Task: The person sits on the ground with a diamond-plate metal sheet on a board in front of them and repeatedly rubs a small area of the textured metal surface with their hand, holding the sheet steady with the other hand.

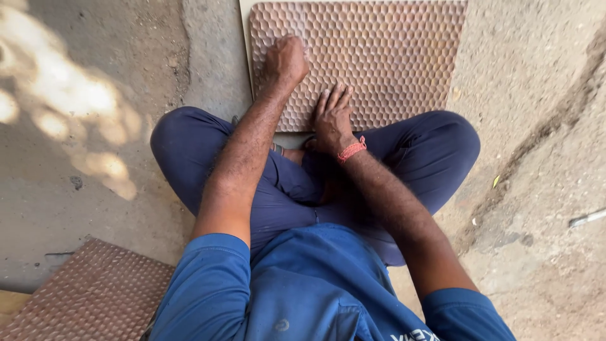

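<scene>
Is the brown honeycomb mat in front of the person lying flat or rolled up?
Flat: the honeycomb mat lies spread on the ground, left hand and right hand resting on it.

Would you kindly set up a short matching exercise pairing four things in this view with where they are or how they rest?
Things:
1. left hand
2. right hand
3. second honeycomb mat
4. metal rod

Places or states:
A. far right on the ground
B. closed into a fist on the honeycomb mat
C. bottom left corner
D. flat, fingers spread at the mat's near edge

Pairs: 1-B, 2-D, 3-C, 4-A
</scene>
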